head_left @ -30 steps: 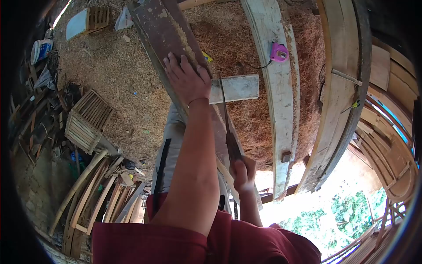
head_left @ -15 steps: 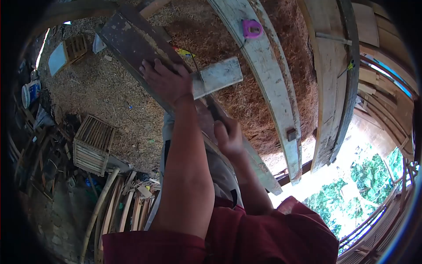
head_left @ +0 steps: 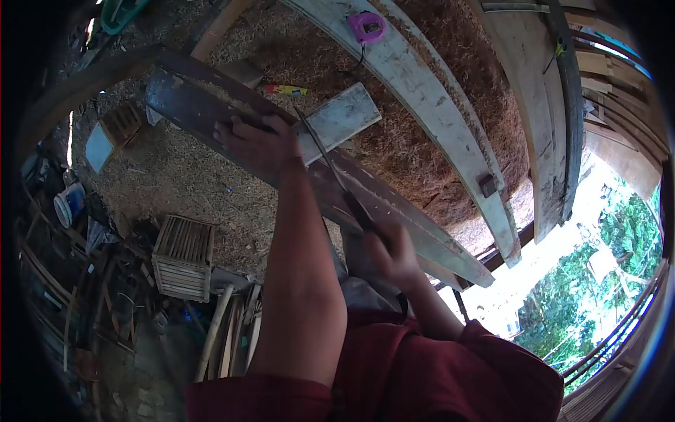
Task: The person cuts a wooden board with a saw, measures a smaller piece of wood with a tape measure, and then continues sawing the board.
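A saw (head_left: 329,156), its narrow blade seen nearly edge-on, slants across a short pale board (head_left: 344,116). My right hand (head_left: 392,253) is closed around its dark handle and looks slightly blurred. The board lies crosswise on a long brown plank (head_left: 190,98), and the blade meets it close to my left hand. My left hand (head_left: 260,144) presses down with its fingers spread over the plank, the thumb side against the board. The board's near end is hidden under that hand.
A pink tape measure (head_left: 367,28) rests on a long pale curved plank (head_left: 439,95) to the right. On the ground beyond the brown plank lies a yellow-and-red object (head_left: 285,90). A slatted wooden crate (head_left: 183,259) stands at the left, among sawdust and scrap wood.
My right hand has drawn the saw back toward my body, showing more of the blade. My left hand stays on the plank. The whole view has shifted and turned.
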A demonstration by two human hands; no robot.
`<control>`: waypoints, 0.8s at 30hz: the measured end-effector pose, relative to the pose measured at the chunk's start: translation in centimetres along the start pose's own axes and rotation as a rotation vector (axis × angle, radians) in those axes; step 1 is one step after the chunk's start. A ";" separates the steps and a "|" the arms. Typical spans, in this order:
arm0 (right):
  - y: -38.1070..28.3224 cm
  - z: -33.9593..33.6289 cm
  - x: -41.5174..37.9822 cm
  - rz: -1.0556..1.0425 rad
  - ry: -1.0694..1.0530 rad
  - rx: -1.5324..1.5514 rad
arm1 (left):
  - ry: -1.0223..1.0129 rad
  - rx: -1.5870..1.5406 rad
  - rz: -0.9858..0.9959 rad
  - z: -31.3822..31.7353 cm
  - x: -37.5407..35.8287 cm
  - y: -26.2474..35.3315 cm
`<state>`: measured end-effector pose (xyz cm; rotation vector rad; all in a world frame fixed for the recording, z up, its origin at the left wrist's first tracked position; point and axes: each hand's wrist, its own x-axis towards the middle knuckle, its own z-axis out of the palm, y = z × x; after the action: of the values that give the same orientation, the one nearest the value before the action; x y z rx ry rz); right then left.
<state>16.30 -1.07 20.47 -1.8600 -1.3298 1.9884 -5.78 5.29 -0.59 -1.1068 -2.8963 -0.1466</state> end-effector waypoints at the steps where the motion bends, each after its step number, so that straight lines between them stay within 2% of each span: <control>1: -0.5 -0.5 -0.6 0.031 -0.035 0.021 | -0.020 0.002 -0.003 -0.4 -0.1 -0.2; 3: -2.1 -1.9 -0.6 0.066 -0.104 0.046 | -0.037 -0.012 -0.022 -0.8 0.2 0.5; 4: 0.2 0.1 1.1 -0.001 0.024 -0.058 | -0.029 -0.023 -0.027 -0.5 0.6 0.9; 6: -0.4 2.9 5.9 -0.135 0.223 -0.095 | -0.032 -0.025 -0.039 -0.5 0.2 0.5; 8: -0.3 3.0 6.2 -0.186 0.263 -0.083 | -0.039 -0.026 -0.039 -0.4 0.5 0.8; 10: -0.1 1.6 0.8 -0.118 0.162 -0.013 | -0.076 -0.016 -0.036 -0.9 0.0 0.3; 13: -0.7 -2.4 -3.3 -0.045 -0.137 0.013 | -0.085 -0.017 -0.054 -0.8 0.2 0.5; 14: -1.0 -2.2 -2.2 0.024 -0.109 0.051 | -0.074 -0.016 -0.050 -0.4 0.2 0.4; 16: -0.8 1.4 4.4 -0.049 0.131 0.014 | -0.070 -0.007 -0.035 -0.5 0.0 0.2; 18: -0.5 2.2 5.5 -0.100 0.236 0.010 | -0.066 0.004 -0.038 -0.6 0.1 0.5; 20: -0.4 2.0 2.6 -0.119 0.236 0.048 | -0.059 -0.030 -0.056 -0.6 0.3 0.6; 23: -0.5 -1.4 -3.2 -0.119 -0.014 0.008 | -0.073 -0.058 -0.045 -0.9 -0.1 0.5; 24: -0.2 -1.5 -2.6 -0.137 0.004 0.055 | -0.063 -0.063 -0.040 -1.0 0.1 0.5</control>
<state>18.16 -1.81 22.79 -1.6999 -1.3478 1.9324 -5.53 5.69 0.41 -1.0831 -2.9901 -0.2097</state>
